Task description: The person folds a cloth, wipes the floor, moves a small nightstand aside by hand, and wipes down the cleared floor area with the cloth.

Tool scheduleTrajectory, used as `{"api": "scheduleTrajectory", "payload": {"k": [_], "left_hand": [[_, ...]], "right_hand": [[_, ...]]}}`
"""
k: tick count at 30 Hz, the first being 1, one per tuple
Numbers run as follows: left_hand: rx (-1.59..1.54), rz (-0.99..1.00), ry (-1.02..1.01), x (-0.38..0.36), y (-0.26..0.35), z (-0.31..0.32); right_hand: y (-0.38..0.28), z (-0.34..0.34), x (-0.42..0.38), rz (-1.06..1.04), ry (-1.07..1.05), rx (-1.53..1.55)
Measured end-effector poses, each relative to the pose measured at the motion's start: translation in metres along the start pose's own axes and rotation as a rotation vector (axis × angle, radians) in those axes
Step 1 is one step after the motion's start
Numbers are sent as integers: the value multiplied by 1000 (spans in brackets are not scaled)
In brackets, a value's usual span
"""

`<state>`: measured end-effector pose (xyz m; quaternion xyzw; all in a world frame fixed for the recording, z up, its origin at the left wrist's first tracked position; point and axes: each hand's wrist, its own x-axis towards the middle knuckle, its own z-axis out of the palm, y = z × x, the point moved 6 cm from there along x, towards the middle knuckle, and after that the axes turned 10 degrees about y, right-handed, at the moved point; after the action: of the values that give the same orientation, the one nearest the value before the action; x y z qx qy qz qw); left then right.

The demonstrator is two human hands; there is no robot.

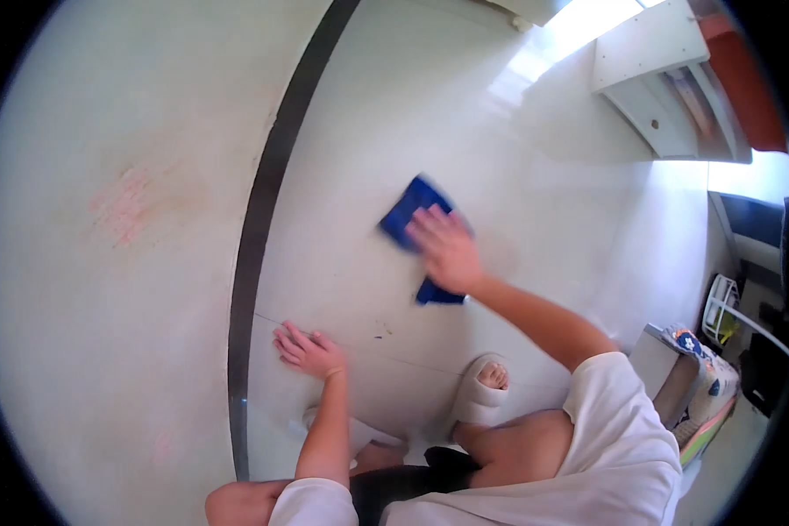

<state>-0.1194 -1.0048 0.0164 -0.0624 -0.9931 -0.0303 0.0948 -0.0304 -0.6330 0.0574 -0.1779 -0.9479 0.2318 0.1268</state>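
My right hand [445, 247] presses flat on a blue cloth [408, 210] that lies on the pale tiled floor [351, 158]; the cloth shows above and below the hand and looks blurred. My left hand [310, 351] rests on the floor with fingers spread, nearer to me, holding nothing. I am crouched, with white slippers [478, 394] on my feet.
A dark strip [259, 219] runs along the floor where it meets a wall with a reddish smudge [127, 206]. White furniture [662, 96] stands at the upper right. A patterned cushion or box [697, 368] and a white rack [721, 309] are at the right.
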Motion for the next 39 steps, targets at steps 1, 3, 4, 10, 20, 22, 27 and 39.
{"api": "scheduleTrajectory", "payload": {"k": [1, 3, 4, 10, 20, 22, 27, 39], "left_hand": [[-7, 6, 12, 0, -1, 0], [-9, 14, 9, -2, -2, 0], [-7, 25, 8, 0, -3, 1], [20, 15, -13, -1, -7, 4], [26, 35, 25, -2, -4, 0], [22, 45, 33, -2, -3, 0], [18, 40, 31, -1, -6, 3], [-7, 30, 28, 0, -3, 0]], "right_hand": [[-21, 8, -11, -55, -78, 24], [-51, 15, -20, -133, -131, 30], [-45, 17, -20, -171, -122, 64], [70, -34, 21, -35, 112, -151], [194, -67, -70, 1113, 467, -377], [170, -57, -94, 1353, 444, -253], [113, -80, -113, 1358, 276, 50], [115, -86, -70, -319, -266, -134]]}}
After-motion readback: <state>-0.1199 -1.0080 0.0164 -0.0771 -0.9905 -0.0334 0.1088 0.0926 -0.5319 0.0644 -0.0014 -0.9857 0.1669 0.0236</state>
